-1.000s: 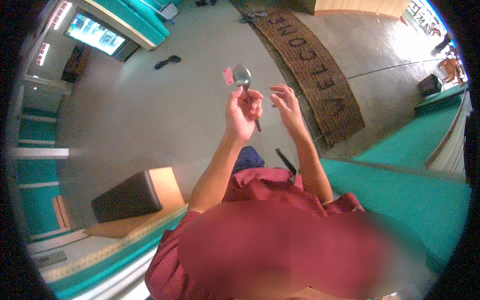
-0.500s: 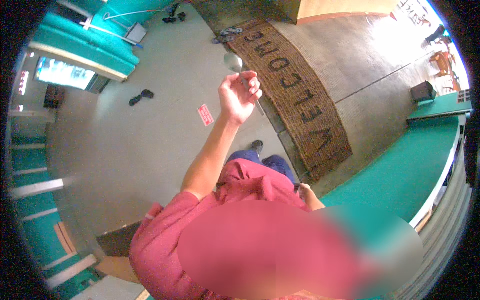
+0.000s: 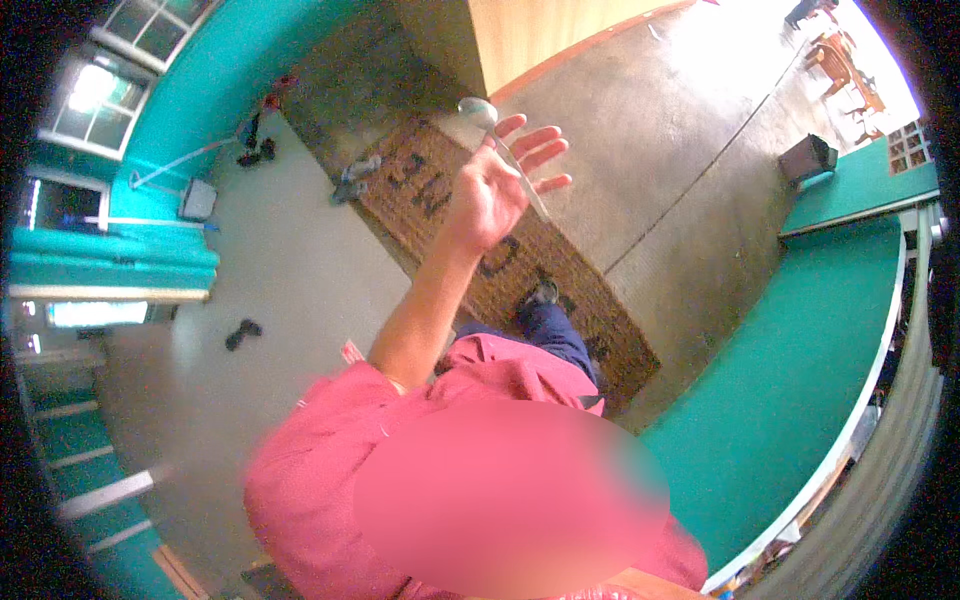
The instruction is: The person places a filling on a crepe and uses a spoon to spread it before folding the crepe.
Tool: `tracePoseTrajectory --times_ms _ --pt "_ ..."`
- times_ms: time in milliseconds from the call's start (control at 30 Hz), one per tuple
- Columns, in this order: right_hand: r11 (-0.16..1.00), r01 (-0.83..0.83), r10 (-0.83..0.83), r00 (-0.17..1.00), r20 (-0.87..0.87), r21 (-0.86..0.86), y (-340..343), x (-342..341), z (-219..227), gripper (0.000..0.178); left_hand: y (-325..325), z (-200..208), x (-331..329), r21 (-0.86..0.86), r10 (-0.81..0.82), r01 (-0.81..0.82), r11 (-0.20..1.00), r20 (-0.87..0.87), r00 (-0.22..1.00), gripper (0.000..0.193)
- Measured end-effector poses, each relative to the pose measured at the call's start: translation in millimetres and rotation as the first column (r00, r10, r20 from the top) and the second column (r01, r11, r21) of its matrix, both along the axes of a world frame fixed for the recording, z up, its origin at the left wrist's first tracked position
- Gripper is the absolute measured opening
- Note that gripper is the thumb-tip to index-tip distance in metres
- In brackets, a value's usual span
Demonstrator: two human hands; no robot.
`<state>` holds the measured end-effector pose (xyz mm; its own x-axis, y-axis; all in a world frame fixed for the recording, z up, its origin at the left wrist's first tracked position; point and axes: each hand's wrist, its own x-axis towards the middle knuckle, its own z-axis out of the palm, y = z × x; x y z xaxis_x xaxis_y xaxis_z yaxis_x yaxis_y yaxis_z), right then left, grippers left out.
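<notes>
Holding: left hand, raised high, fingers spread wide, pinches a spoon mid-handle at thumb and forefinger.
Spoon: bright metal, oval bowl up, thin straight handle; looks light, stiff, smooth, likely slippery; safest grip on the handle.
Right hand: out of view.
Below: woven brown doormat, grey concrete floor.

One spoon, one raised hand, one doormat, one shoe on the mat, one dark bin at the floor's far edge.
</notes>
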<state>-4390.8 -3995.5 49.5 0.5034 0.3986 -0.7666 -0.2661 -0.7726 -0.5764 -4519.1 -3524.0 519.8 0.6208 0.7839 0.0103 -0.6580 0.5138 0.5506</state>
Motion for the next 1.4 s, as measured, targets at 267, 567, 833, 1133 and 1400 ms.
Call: tracePoseTrajectory --times_ms 267,567,833,1133,1400 --pt "0.838 -0.181 0.063 0.969 0.239 0.515 393 293 223 0.053 112 41 230 0.285 0.159 -0.173 0.943 0.074 0.985 0.074" --pt "0.569 -0.412 0.153 0.903 0.401 0.712 637 502 492 0.029 263 24 510 0.377 0.021 -0.106 0.920 0.221 0.975 0.066" --pt "0.517 -0.027 -0.315 0.923 0.220 0.856 712 749 541 0.033 387 37 748 0.410 -0.112 0.069 0.910 0.083 0.990 0.042" --pt "0.318 0.080 -0.232 0.973 -0.005 0.945 844 1032 515 0.031 528 19 1022 0.451 -0.072 0.078 0.889 -0.031 0.997 0.024" --pt "0.259 0.013 0.094 0.995 -0.039 0.966 987 1247 531 0.032 671 45 1213 0.473 -0.074 0.118 0.873 -0.111 0.991 0.027"
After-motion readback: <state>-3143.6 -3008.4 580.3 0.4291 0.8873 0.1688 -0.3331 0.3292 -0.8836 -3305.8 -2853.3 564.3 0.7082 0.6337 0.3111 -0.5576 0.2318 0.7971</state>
